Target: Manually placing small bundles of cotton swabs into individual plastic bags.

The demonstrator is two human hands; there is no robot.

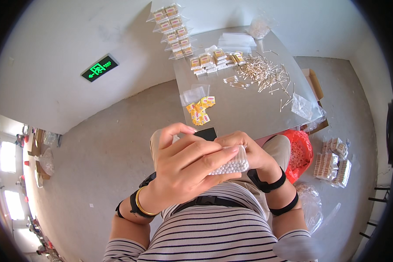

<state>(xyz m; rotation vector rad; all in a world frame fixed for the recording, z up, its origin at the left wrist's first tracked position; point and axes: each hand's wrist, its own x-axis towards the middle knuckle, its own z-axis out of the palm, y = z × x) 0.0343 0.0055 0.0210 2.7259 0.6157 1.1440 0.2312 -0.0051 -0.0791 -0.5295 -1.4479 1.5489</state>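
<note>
A bundle of cotton swabs (229, 167), its white tips packed together and facing me, is held in front of my waist. It seems to sit in a clear plastic bag, though my fingers cover most of it. My left hand (185, 163) wraps over its near left side, with the index finger raised. My right hand (249, 150) closes on the bundle's far right side, fingertips close to those of the left. Beyond my hands, small yellow-and-white printed cards (200, 109) lie in a loose heap on the metal table (244, 113).
Loose swabs (264, 72) are spread over the table, beside packed swab bundles (209, 61) and clear bags (236, 42). Bagged packs (172, 32) are stacked at the back left. A red bag (302, 153) of swabs stands right of my knee, with swab packs (332, 163) on the floor.
</note>
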